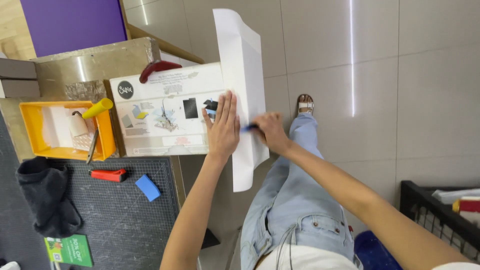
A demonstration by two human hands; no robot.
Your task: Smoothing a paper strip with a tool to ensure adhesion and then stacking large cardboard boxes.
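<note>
My left hand (222, 127) lies flat, fingers spread, pressing a white sheet of paper (242, 75) onto a white printed cardboard box (160, 112). The sheet hangs over the box's right edge and off the table. Beside it, my right hand (270, 131) is closed around a blue tool (248, 128) whose tip touches the sheet close to my left fingertips. What kind of tool it is, pen or knife, is too small to tell.
A dark cutting mat (115, 215) holds a red utility knife (109, 175), a blue block (148, 187), a dark cloth (47, 200) and a green card (69, 250). An orange tray (30, 130) holds a yellow-handled tool. A black crate (430, 210) stands on the tiled floor at right.
</note>
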